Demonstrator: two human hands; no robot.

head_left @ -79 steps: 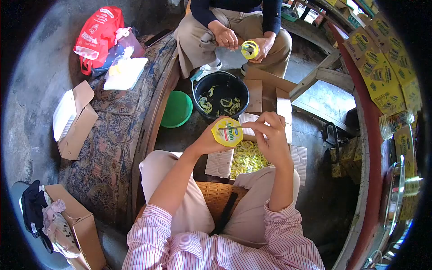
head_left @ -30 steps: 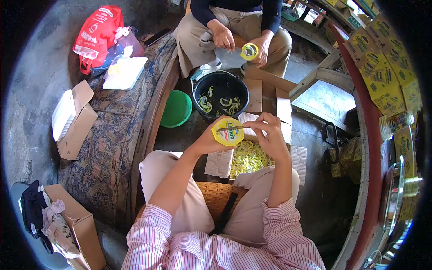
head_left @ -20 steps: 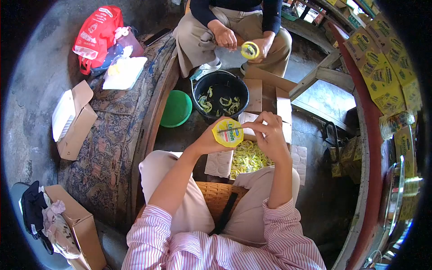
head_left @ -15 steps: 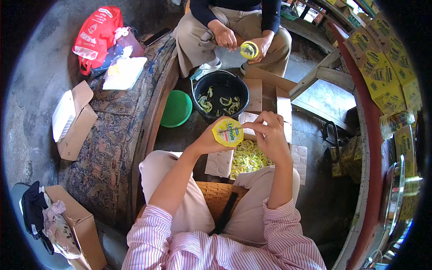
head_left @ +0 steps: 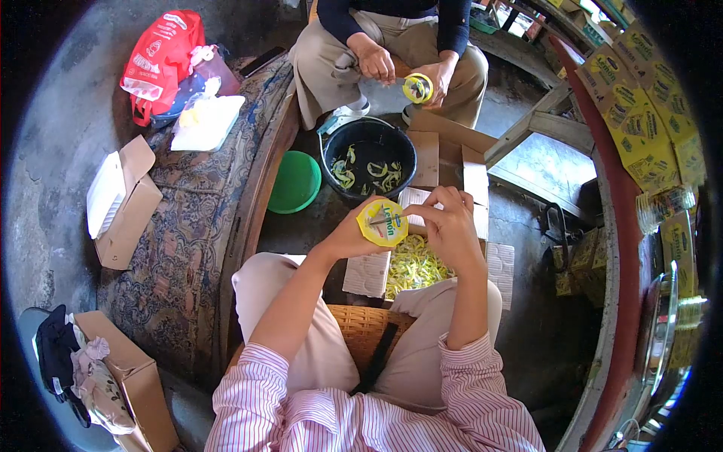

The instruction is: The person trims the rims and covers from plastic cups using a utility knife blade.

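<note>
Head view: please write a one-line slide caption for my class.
Left hand holds a yellow lemon-labelled container, right hand a slim tool, above yellowish strips in a cardboard box.

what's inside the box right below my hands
Yellow-green strips lie inside the box. Your right hand and leg hide part of it; what lies there or beneath the strips can't be seen.

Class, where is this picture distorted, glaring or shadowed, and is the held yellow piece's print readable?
Head view: the long dark-red wooden edge looks bowed, corners black; glare bleaches the flat white packet; shadow darkens the grey floor at right; large print on the round yellow piece reads "Lemon", small print doesn't.
</note>
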